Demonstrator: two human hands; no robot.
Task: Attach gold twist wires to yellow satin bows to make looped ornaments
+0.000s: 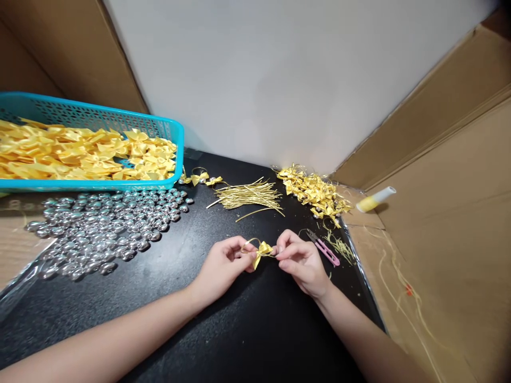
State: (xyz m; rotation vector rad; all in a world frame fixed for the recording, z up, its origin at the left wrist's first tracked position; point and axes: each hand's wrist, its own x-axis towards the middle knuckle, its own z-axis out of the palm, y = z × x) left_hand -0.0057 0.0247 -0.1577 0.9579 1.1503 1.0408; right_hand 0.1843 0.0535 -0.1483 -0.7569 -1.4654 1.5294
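Observation:
My left hand (227, 260) pinches the left side of a yellow satin bow (262, 252) above the black table. A thin gold cord loop (250, 243) rises from the bow beside my left fingertips. Close on the right, my right hand (300, 259) is closed, its thumb and index finger pinched at the end of the cord coming from the bow. Whether a bead sits on the bow is hidden by the fingers. Pink-handled thread snips (325, 250) lie just beyond my right hand. A bundle of gold cords (250, 196) lies ahead of both hands.
A turquoise basket (180, 154) of yellow bows stands at the left, with many silver beads (104, 229) spread before it. Looped bows (315, 191) are piled at the back right. Cord scraps (340, 247) lie near the right edge. A white-and-yellow tube (375, 200) stands against the cardboard (447, 213).

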